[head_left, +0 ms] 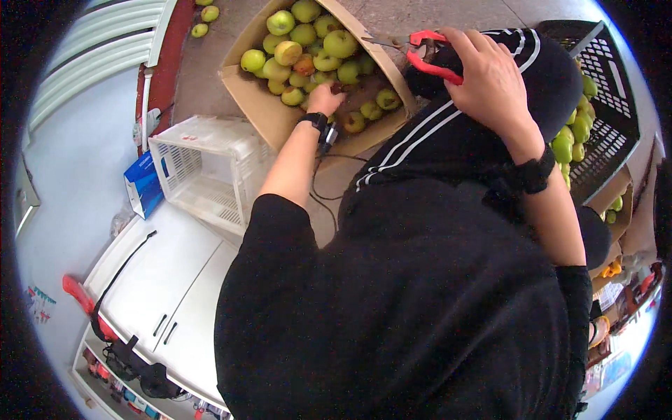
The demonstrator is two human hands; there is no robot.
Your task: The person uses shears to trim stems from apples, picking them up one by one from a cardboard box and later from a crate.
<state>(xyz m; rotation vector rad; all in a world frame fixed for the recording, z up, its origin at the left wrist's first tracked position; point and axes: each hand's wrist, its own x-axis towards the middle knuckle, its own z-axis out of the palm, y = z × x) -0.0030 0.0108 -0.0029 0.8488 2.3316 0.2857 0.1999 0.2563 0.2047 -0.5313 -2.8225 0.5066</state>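
Note:
My left hand point(327, 100) reaches down among green apples point(304, 33) in an open cardboard box point(246, 99). Its fingers curl against a small dark brown-red thing point(338, 88), too small and partly covered to name. Several apples lie around that hand, and one near the middle is orange-brown. In my right hand point(486, 77) is a pair of red-handled scissors point(434, 68). Their handles are spread, and the metal blades point left over the box's right edge.
An empty white plastic crate point(245, 162) stands left of the box, by a white cabinet point(140, 294). At the right, a black crate point(607, 91) sits beside green fruit point(572, 136). A dark cable point(324, 204) trails below my left wrist. Loose apples point(200, 30) lie at upper left.

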